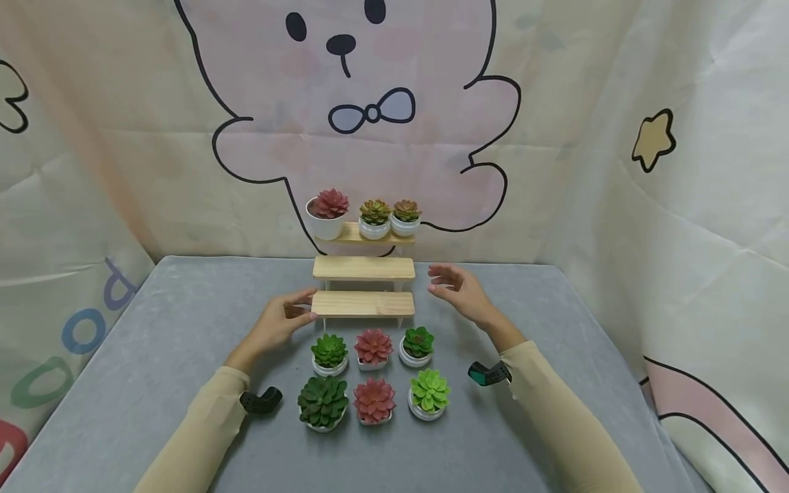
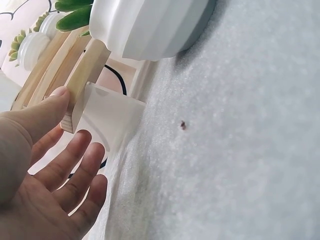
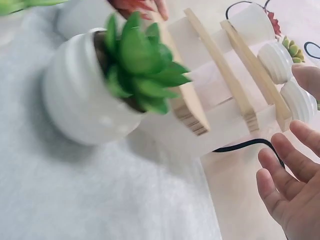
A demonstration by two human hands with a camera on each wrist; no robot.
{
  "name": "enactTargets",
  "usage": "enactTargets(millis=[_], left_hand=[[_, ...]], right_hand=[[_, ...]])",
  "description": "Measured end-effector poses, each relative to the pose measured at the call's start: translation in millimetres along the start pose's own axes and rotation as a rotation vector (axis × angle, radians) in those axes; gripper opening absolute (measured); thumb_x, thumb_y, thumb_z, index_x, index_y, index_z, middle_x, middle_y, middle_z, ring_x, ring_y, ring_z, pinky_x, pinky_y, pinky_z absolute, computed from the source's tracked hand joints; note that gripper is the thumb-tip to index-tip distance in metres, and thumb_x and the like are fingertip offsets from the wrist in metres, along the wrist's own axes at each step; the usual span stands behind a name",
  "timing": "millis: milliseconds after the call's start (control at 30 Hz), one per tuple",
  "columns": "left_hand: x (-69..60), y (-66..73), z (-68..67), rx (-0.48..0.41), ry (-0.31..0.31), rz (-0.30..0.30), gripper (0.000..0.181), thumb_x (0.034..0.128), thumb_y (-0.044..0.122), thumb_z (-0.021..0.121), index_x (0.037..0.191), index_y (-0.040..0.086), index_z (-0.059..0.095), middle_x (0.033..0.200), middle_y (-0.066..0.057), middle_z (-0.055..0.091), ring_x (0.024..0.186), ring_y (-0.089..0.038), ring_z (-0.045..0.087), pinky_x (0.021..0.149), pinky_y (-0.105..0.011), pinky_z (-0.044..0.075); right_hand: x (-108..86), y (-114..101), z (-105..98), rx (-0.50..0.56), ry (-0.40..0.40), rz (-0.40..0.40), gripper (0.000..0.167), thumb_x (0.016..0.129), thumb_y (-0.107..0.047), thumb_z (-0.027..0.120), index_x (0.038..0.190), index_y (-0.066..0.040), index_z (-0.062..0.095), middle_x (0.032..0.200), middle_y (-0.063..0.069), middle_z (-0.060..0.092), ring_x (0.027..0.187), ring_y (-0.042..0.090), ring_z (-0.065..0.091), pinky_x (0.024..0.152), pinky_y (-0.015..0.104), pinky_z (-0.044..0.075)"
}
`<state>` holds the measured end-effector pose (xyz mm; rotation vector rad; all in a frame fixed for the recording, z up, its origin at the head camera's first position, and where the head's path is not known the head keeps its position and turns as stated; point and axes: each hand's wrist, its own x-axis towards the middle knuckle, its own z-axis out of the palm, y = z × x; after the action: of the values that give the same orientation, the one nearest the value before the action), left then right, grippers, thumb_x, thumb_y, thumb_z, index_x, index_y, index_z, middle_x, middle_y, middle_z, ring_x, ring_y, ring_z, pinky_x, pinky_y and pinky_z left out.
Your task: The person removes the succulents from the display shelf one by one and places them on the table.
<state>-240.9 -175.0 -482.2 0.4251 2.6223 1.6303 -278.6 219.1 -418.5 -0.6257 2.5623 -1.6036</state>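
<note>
A three-tier wooden stand has its lowest shelf [image 1: 362,304] and middle shelf [image 1: 364,268] bare. Three potted succulents stand on the top shelf [image 1: 351,233]. My left hand [image 1: 275,322] touches the left end of the lowest shelf; in the left wrist view its thumb lies on the wood [image 2: 80,75] and the other fingers are loosely bent. To the right of the stand, my right hand [image 1: 464,294] hangs apart from it, fingers relaxed and holding nothing. The right wrist view shows that hand [image 3: 295,190] beside the shelf ends.
In front of the stand, several potted succulents form two rows on the grey cloth, among them a dark green one [image 1: 323,402], a red one [image 1: 373,400] and a light green one [image 1: 430,392]. A printed curtain [image 1: 567,192] hangs behind the table.
</note>
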Motion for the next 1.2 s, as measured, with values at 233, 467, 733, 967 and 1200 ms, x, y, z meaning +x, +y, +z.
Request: enactTargets(millis=[233,467,733,967,1200], left_hand=[[-0.6,1.0,-1.2,-0.005,-0.001,0.008,0.057,0.0971,0.015,0.069,0.148,-0.002,0.048,0.134,-0.030,0.061,0.114,-0.044,0.066,0.094,-0.052,0.057],[-0.1,2.4,-1.4,0.012,0.001,0.013,0.057,0.0976,0.014,0.068,0.148,-0.002,0.048,0.134,-0.030,0.061,0.114,-0.044,0.066,0.094,-0.052,0.057],[-1.1,1.7,-1.4,0.000,-0.006,0.005,0.057,0.0976,0.014,0.068,0.148,-0.002,0.047,0.135,-0.031,0.060,0.115,-0.045,0.065,0.094,-0.052,0.057],[-1.4,0.9,-1.5,-0.008,-0.003,0.007,0.057,0.0973,0.013,0.068,0.148,-0.003,0.047,0.134,-0.031,0.061,0.114,-0.044,0.066,0.094,-0.051,0.058],[-1.5,2.8,-0.1,-0.008,-0.001,0.004,0.057,0.0969,0.013,0.069,0.148,-0.002,0.048,0.133,-0.030,0.061,0.114,-0.044,0.066,0.094,-0.052,0.057]], right_hand=[[26.2,-10,2,0.032,0.048,0.040,0.052,0.099,-0.017,0.066,0.147,-0.005,0.048,0.147,0.022,0.053,0.133,0.042,0.054,0.109,0.058,0.047],[54.4,-23,-1,0.089,0.086,0.088,0.062,0.100,-0.023,0.065,0.154,-0.010,0.038,0.154,0.025,0.042,0.138,0.042,0.047,0.113,0.060,0.041],[81.4,-34,-3,0.052,0.121,0.131,0.069,0.098,-0.028,0.068,0.156,-0.015,0.035,0.155,0.018,0.043,0.139,0.037,0.046,0.113,0.055,0.043],[99.2,-36,-2,0.035,0.117,0.188,0.075,0.096,-0.031,0.069,0.159,-0.017,0.031,0.158,0.016,0.040,0.144,0.035,0.043,0.118,0.051,0.040],[107.2,-40,0,0.029,0.085,0.189,0.077,0.095,-0.031,0.070,0.160,-0.019,0.029,0.160,0.016,0.038,0.143,0.033,0.045,0.117,0.052,0.041]])
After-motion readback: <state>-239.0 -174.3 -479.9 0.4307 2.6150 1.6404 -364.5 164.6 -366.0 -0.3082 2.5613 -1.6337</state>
